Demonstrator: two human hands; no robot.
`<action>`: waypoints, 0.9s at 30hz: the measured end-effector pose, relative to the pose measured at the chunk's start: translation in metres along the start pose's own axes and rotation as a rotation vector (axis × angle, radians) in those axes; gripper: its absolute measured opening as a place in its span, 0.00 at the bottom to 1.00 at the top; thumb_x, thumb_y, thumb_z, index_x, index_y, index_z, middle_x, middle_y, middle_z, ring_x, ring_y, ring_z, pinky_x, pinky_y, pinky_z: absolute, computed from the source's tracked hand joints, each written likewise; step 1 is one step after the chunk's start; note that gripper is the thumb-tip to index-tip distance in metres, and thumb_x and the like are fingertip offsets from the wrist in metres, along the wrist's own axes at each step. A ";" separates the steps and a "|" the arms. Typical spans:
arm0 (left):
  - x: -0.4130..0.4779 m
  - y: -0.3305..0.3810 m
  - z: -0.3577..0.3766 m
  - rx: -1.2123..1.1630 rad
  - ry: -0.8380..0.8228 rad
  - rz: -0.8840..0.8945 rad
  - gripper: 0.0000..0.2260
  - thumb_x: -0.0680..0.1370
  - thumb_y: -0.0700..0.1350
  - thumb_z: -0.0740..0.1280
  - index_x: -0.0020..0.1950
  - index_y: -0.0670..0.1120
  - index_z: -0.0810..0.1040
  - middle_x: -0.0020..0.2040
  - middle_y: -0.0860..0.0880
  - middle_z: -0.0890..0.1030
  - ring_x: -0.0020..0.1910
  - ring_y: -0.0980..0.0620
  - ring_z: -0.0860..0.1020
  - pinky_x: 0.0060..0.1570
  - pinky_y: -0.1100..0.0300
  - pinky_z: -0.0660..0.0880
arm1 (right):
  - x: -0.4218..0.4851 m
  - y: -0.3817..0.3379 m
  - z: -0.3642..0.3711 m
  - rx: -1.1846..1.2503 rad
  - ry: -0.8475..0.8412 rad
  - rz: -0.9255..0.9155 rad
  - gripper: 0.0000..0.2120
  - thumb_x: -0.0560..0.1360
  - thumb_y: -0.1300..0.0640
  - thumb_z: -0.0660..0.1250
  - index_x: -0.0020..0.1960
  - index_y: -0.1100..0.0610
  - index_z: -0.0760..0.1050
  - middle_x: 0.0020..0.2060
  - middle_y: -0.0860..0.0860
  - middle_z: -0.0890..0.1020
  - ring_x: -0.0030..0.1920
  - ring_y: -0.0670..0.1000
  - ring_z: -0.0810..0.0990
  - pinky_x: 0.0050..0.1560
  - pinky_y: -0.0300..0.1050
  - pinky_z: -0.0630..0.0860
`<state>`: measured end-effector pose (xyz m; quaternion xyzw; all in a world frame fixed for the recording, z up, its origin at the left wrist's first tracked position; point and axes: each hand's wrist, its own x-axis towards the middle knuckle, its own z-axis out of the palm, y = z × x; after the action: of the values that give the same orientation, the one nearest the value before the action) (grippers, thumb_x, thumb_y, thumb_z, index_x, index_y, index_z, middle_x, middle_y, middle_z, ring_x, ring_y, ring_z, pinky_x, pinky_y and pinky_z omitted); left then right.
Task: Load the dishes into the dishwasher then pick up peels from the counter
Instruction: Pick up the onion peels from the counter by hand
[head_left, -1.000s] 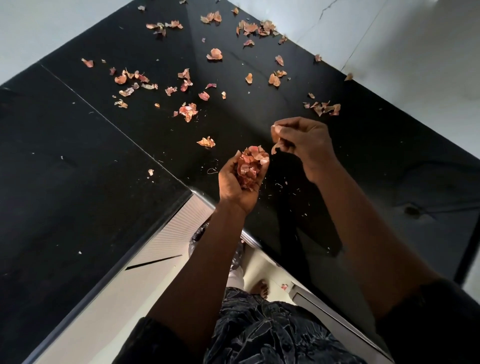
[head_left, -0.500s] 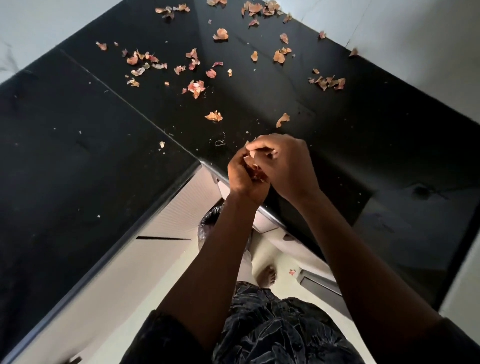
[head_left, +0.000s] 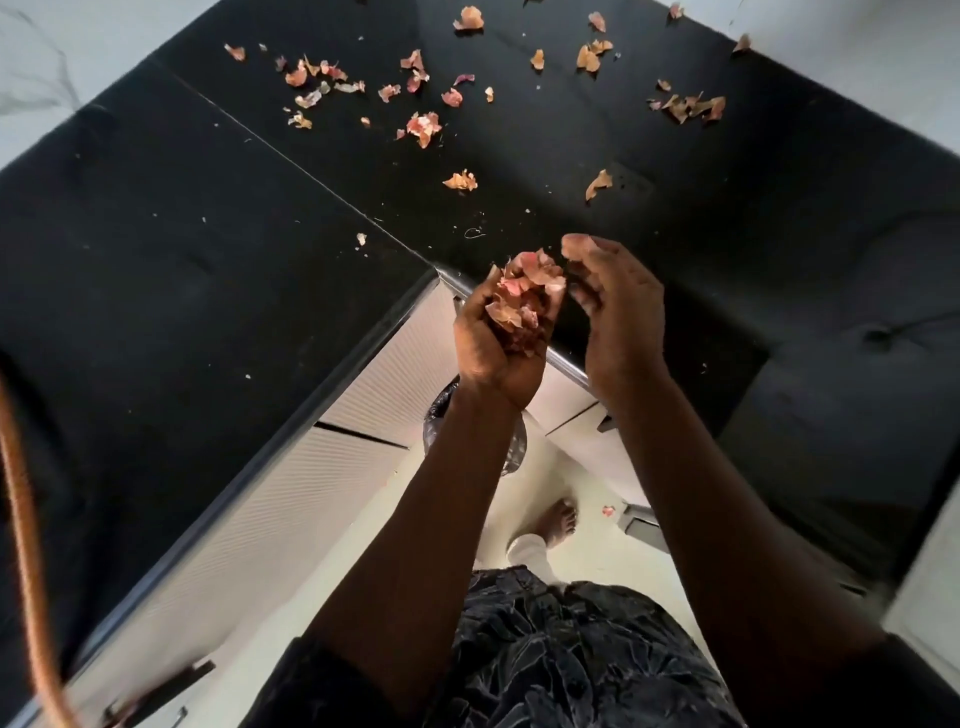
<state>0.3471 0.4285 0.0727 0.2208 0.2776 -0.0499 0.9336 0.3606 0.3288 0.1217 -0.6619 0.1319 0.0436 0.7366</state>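
Note:
My left hand (head_left: 496, 338) is cupped palm up over the inner corner of the black counter (head_left: 218, 270), its fingers curled round a heap of pink-orange onion peels (head_left: 524, 299). Close to its right, my right hand (head_left: 615, 306) has loosely curved fingers and holds nothing that I can see. Several loose peels lie scattered on the far part of the counter, among them one (head_left: 460, 181) ahead of my left hand, one (head_left: 597, 183) ahead of my right, a clump (head_left: 423, 127) further back, and a group (head_left: 691, 106) at the far right.
A bin lined with a dark plastic bag (head_left: 441, 410) stands on the floor below the counter corner, partly hidden by my left forearm. White cabinet fronts (head_left: 322, 483) run under the counter. One peel (head_left: 608, 511) lies on the pale floor near a bare foot (head_left: 558, 522).
My right hand brought a peel to my left hand, pressed over the heap, and has now drawn apart to the right. The heap lies uncovered in my left hand. Both hands came back toward the counter's edge.

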 end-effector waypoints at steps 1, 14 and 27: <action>-0.006 0.002 -0.003 0.025 0.006 0.005 0.14 0.82 0.48 0.61 0.55 0.40 0.82 0.53 0.42 0.82 0.52 0.46 0.82 0.57 0.54 0.78 | -0.004 0.007 0.003 0.089 -0.003 0.068 0.10 0.80 0.55 0.65 0.56 0.57 0.83 0.54 0.54 0.85 0.59 0.53 0.83 0.67 0.58 0.75; -0.023 -0.004 -0.150 0.242 0.348 0.058 0.14 0.73 0.45 0.71 0.54 0.38 0.84 0.54 0.38 0.85 0.54 0.39 0.83 0.59 0.45 0.79 | -0.058 0.189 0.070 0.819 -0.084 0.621 0.13 0.80 0.56 0.62 0.60 0.61 0.79 0.48 0.56 0.84 0.50 0.54 0.84 0.53 0.47 0.82; 0.145 -0.113 -0.365 0.252 0.641 -0.146 0.20 0.82 0.44 0.65 0.28 0.46 0.77 0.28 0.48 0.77 0.27 0.51 0.77 0.32 0.59 0.77 | 0.016 0.474 0.045 0.548 0.167 0.851 0.11 0.82 0.57 0.57 0.49 0.61 0.75 0.36 0.56 0.83 0.36 0.54 0.83 0.39 0.45 0.81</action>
<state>0.2635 0.4920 -0.3226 0.3185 0.5632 -0.0786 0.7584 0.2687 0.4280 -0.3354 -0.3336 0.4545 0.2504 0.7870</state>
